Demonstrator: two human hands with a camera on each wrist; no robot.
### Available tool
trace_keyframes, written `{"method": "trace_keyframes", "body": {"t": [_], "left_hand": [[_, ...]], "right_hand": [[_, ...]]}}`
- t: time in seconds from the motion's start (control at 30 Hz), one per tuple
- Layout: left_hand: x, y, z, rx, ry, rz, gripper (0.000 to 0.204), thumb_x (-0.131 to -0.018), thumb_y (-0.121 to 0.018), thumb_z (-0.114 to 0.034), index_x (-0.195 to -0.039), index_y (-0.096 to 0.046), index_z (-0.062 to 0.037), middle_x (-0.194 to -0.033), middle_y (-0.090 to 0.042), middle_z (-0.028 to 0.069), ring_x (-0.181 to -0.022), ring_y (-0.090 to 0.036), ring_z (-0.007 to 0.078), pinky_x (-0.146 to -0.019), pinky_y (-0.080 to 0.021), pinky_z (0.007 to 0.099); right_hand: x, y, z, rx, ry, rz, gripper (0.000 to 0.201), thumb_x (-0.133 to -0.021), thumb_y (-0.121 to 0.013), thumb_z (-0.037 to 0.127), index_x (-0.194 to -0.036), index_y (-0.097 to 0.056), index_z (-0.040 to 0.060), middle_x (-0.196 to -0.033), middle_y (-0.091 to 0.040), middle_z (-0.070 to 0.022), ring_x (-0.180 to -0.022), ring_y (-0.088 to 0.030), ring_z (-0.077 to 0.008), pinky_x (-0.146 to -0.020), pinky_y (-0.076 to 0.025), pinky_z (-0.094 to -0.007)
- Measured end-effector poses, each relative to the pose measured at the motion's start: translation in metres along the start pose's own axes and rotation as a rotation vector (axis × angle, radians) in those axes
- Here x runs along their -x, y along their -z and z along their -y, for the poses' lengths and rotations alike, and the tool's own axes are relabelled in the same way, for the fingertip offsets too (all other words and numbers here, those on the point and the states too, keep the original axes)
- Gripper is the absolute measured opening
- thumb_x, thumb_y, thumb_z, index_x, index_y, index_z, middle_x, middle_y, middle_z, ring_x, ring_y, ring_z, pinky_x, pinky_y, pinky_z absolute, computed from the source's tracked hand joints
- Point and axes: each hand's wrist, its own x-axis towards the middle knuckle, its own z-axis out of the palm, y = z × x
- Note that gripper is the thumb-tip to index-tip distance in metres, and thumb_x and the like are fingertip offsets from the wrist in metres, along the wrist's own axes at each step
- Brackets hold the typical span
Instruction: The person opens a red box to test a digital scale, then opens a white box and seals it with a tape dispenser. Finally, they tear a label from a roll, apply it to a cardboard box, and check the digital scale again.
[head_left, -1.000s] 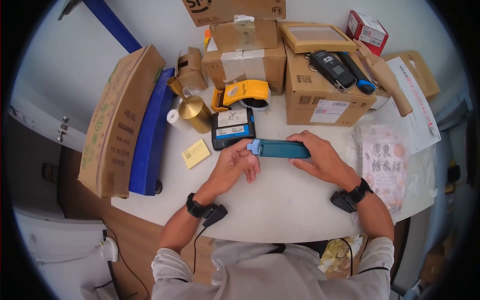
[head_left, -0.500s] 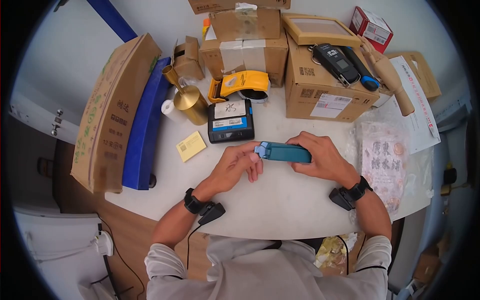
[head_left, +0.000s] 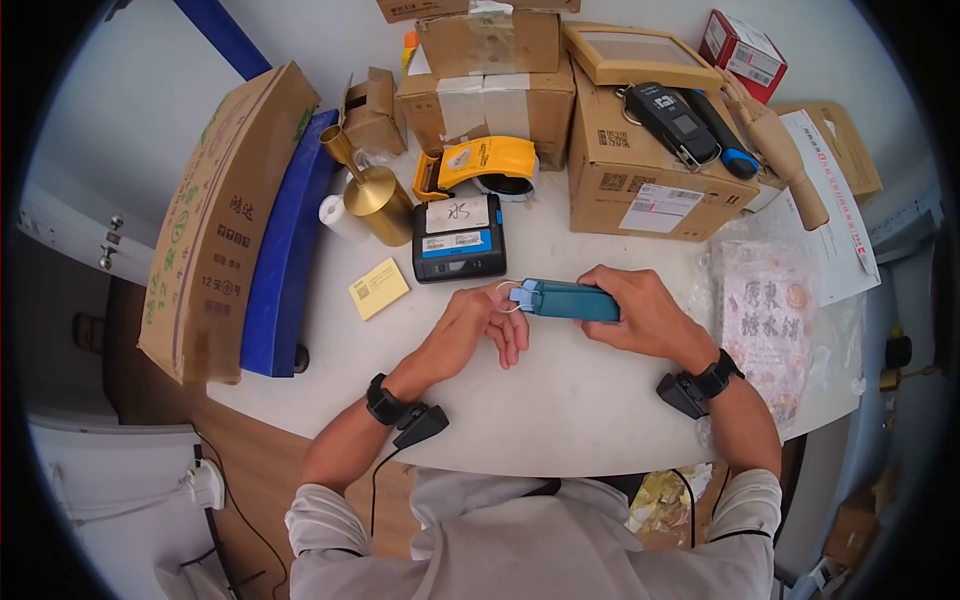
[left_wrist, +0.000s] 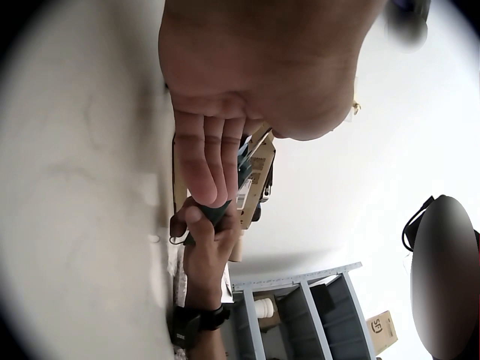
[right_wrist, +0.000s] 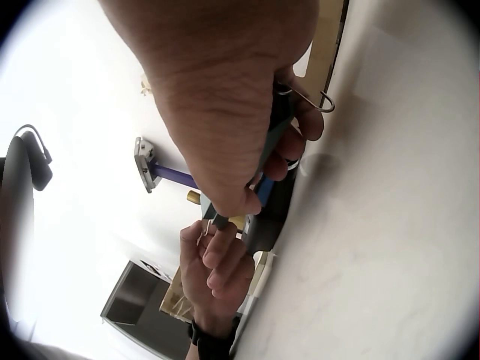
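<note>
A slim teal hanging scale point(head_left: 570, 302) with a light blue end lies level across the gap between my hands, over the white table. My right hand point(head_left: 645, 312) grips its right end, thumb on the near side and fingers on the far side. At the light blue end, a thin metal ring point(head_left: 508, 312) shows by the fingertips of my left hand point(head_left: 468, 325). The left thumb and index finger pinch that ring, while the other fingers extend loosely below. From the scale's other end, a metal hook point(right_wrist: 324, 106) sticks out in the right wrist view.
Beyond my hands stand a black label printer point(head_left: 458, 250), a yellow tape dispenser point(head_left: 488, 165) and a brass-coloured pot point(head_left: 380, 208). Yellow sticky notes point(head_left: 380, 289) lie left. Cardboard boxes point(head_left: 640, 170) line the back, and a plastic-wrapped packet point(head_left: 765, 330) lies right.
The scale has tipped slightly, and its ring now stands out at the left fingertips. My left fingers have shifted a little from the light blue end. The head view has moved slightly.
</note>
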Motion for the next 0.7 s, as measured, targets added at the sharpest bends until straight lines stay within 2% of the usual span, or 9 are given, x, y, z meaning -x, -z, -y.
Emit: {"method": "trace_keyframes", "body": {"t": [0.07,0.17,0.3,0.37,0.5,0.57,0.7], "left_hand": [[-0.0003,-0.0002,-0.0017,0.042,0.014,0.015,0.052,-0.106,-0.028,-0.04,-0.106,-0.057,0.0027,-0.076,-0.067,0.018,-0.059,-0.066,0.0241,-0.054,-0.056,0.0335],[-0.0008,0.0035,0.0031,0.071,-0.01,0.045,0.05,-0.105,-0.024,-0.037,-0.105,-0.056,0.001,-0.076,-0.067,0.0173,-0.058,-0.065,0.0242,-0.055,-0.056,0.0348],[-0.0008,0.0046,0.0037,0.151,0.002,0.061,0.048,-0.106,-0.024,-0.037,-0.102,-0.057,-0.0017,-0.075,-0.067,0.0168,-0.058,-0.065,0.0248,-0.056,-0.055,0.0348],[0.0003,0.0046,0.0003,0.244,0.011,0.082,0.047,-0.109,-0.03,-0.035,-0.097,-0.056,0.0018,-0.077,-0.066,0.0178,-0.059,-0.065,0.0239,-0.06,-0.055,0.0343],[0.0,0.004,0.0012,0.225,-0.016,0.079,0.046,-0.108,-0.031,-0.035,-0.098,-0.058,0.0019,-0.078,-0.066,0.018,-0.059,-0.065,0.0235,-0.059,-0.055,0.0338],[-0.0007,0.0047,0.0032,0.143,-0.023,0.064,0.051,-0.107,-0.029,-0.039,-0.11,-0.06,0.0015,-0.076,-0.068,0.0178,-0.058,-0.066,0.025,-0.057,-0.055,0.0346],[-0.0013,0.0068,0.0053,0.115,-0.041,0.071,0.057,-0.108,-0.03,-0.044,-0.114,-0.061,0.0031,-0.078,-0.068,0.0173,-0.059,-0.066,0.0243,-0.057,-0.055,0.034]], "right_hand": [[0.0001,-0.0003,0.0002,-0.002,-0.007,0.011,0.033,-0.077,-0.077,0.012,-0.105,-0.063,0.0034,-0.083,-0.071,-0.0159,-0.072,-0.069,-0.0346,-0.066,-0.055,-0.0388],[-0.0001,-0.0004,0.0009,-0.02,-0.01,0.026,0.033,-0.078,-0.077,0.012,-0.106,-0.061,0.0039,-0.083,-0.071,-0.0158,-0.072,-0.07,-0.0344,-0.066,-0.055,-0.0387],[-0.0001,0.0007,0.0025,-0.017,-0.006,0.023,0.033,-0.078,-0.077,0.012,-0.105,-0.061,0.0042,-0.083,-0.071,-0.016,-0.072,-0.07,-0.0345,-0.065,-0.055,-0.0387],[0.0003,0.0015,0.0035,-0.017,-0.005,0.023,0.033,-0.078,-0.077,0.012,-0.106,-0.061,0.0043,-0.083,-0.071,-0.016,-0.071,-0.07,-0.0346,-0.065,-0.055,-0.0386],[0.0005,0.0016,0.0036,-0.015,-0.02,0.024,0.032,-0.077,-0.078,0.012,-0.104,-0.062,0.0053,-0.081,-0.071,-0.0149,-0.069,-0.069,-0.0332,-0.064,-0.054,-0.0373],[0.0021,0.0004,0.0013,-0.024,-0.019,0.018,0.032,-0.077,-0.08,0.011,-0.103,-0.062,0.0054,-0.08,-0.07,-0.0141,-0.068,-0.069,-0.0316,-0.063,-0.054,-0.036],[0.0031,-0.0013,-0.0029,0.022,-0.016,0.022,0.034,-0.077,-0.081,0.014,-0.105,-0.063,0.0057,-0.081,-0.071,-0.0134,-0.068,-0.069,-0.0321,-0.063,-0.054,-0.0362]]}}
